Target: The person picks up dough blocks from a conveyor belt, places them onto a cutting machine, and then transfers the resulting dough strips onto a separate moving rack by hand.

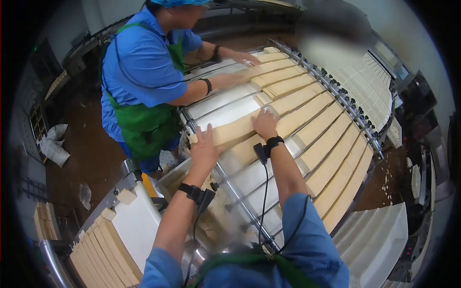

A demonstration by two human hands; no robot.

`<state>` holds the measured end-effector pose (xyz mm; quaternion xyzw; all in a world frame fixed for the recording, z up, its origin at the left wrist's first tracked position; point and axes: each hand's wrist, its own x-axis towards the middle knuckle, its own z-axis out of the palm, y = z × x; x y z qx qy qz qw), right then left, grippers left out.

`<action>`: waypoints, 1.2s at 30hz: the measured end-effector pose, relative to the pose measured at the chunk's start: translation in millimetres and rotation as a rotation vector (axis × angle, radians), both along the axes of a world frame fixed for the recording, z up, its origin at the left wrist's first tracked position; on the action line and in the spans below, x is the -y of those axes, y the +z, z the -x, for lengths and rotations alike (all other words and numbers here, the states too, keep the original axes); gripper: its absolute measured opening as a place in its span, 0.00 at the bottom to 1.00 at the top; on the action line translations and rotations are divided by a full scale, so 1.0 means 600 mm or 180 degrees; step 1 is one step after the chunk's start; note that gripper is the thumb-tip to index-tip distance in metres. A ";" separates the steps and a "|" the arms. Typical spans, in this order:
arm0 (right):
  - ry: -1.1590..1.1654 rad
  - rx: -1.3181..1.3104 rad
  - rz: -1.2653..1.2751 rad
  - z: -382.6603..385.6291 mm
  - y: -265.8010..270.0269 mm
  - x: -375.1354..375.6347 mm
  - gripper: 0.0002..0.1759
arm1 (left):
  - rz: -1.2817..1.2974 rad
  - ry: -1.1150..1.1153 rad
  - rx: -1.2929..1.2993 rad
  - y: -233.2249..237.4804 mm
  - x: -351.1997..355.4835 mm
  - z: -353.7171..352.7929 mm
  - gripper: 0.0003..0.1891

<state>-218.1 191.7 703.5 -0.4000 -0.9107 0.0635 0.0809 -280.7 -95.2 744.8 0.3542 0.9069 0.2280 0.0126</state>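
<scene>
A long, pale beige slab [234, 132], soft-looking and block-shaped, lies between my two hands across the white conveyor's near-left side. My left hand [204, 150] grips its left end, with the fingers up over the end and the thumb side partly hidden. Farther along, my right hand [265, 125] is bent over the slab's right end, its fingertips on the far side. More beige slabs [307, 118] lie in rows just beyond and to the right of my right hand, with thin metal rods between the rows.
Across the conveyor a co-worker [144, 72] in a blue shirt and green apron reaches over other slabs. A metal rail [230, 187] runs along the near edge. Scraps fill a bin [211, 211] below it. More strips [103, 249] lie on a belt at lower left.
</scene>
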 end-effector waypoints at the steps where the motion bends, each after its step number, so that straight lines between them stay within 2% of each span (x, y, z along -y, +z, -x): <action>1: -0.0095 0.0075 -0.0415 -0.002 -0.002 -0.006 0.37 | -0.0198 -0.0108 0.0020 -0.004 -0.021 -0.002 0.49; 2: -0.0104 0.0083 -0.0411 -0.008 -0.007 -0.006 0.37 | -0.0194 -0.0118 0.0028 -0.008 -0.042 -0.004 0.49; 4: 0.0037 -0.0255 -0.1476 -0.022 -0.007 0.026 0.37 | -0.0712 -0.0436 0.0636 -0.020 -0.074 -0.005 0.46; 5: 0.0045 -0.0229 -0.1476 -0.027 -0.010 0.046 0.37 | -0.0725 -0.0150 0.0481 -0.041 -0.082 -0.009 0.44; 6: 0.0301 -0.0373 -0.1199 -0.031 -0.017 0.066 0.37 | -0.0738 -0.0135 0.0509 -0.065 -0.085 -0.004 0.44; 8: 0.0577 -0.0519 -0.0911 -0.038 -0.023 0.106 0.37 | -0.1546 0.0994 0.0998 -0.101 -0.075 0.019 0.43; 9: 0.0836 -0.0639 -0.0668 -0.043 -0.023 0.129 0.36 | -0.1672 0.1105 0.0865 -0.113 -0.077 0.023 0.43; 12: 0.1286 -0.0681 -0.0343 -0.061 0.010 0.181 0.37 | -0.1241 0.0914 0.1070 -0.087 -0.068 0.019 0.43; 14: 0.1515 -0.0614 -0.0232 -0.072 0.031 0.211 0.37 | -0.1279 0.1162 0.1170 -0.082 -0.059 0.018 0.40; 17: 0.1707 -0.0889 -0.0083 -0.093 0.067 0.237 0.36 | -0.1630 0.1194 0.1133 -0.069 -0.031 0.005 0.36; 18: 0.1708 -0.1132 -0.0158 -0.100 0.083 0.256 0.36 | -0.1983 0.1209 0.0982 -0.057 -0.009 -0.007 0.35; 19: 0.1707 -0.1379 -0.0217 -0.107 0.101 0.279 0.35 | -0.2323 0.1225 0.0811 -0.046 0.022 -0.018 0.33; 20: 0.1830 -0.1352 -0.0173 -0.113 0.122 0.308 0.35 | -0.2328 0.1360 0.0798 -0.039 0.060 -0.033 0.33; 22: 0.2030 -0.1649 0.0036 -0.118 0.167 0.373 0.34 | -0.2860 0.1148 -0.0202 -0.038 0.146 -0.070 0.32; 23: 0.2178 -0.1638 0.0109 -0.119 0.175 0.407 0.34 | -0.2829 0.1305 -0.0256 -0.044 0.195 -0.087 0.32; 26: 0.2580 -0.1806 0.0563 -0.106 0.184 0.516 0.33 | -0.2114 0.0792 -0.0174 -0.077 0.353 -0.140 0.31; 27: 0.2702 -0.1579 0.0801 -0.103 0.183 0.556 0.32 | -0.1731 0.0845 0.0273 -0.070 0.408 -0.176 0.32; 28: 0.2847 -0.1341 0.1024 -0.092 0.183 0.605 0.31 | -0.1545 0.0519 -0.0887 -0.082 0.468 -0.190 0.30; 29: 0.3402 -0.1238 0.1256 -0.063 0.179 0.713 0.31 | -0.1464 0.0473 -0.0848 -0.100 0.585 -0.220 0.25; 30: 0.3769 -0.1140 0.1375 -0.071 0.180 0.760 0.30 | -0.1487 0.0079 -0.0757 -0.116 0.646 -0.249 0.20; 32: 0.4402 -0.0977 0.1565 -0.068 0.181 0.865 0.27 | -0.1034 0.0532 -0.0159 -0.108 0.781 -0.322 0.10; 34: 0.5088 -0.0681 0.1929 -0.065 0.186 0.972 0.27 | -0.0968 0.1321 -0.1024 -0.155 0.892 -0.387 0.06; 36: 0.5687 -0.0585 0.2284 -0.067 0.205 1.089 0.28 | -0.1414 0.2425 -0.0994 -0.159 0.973 -0.439 0.12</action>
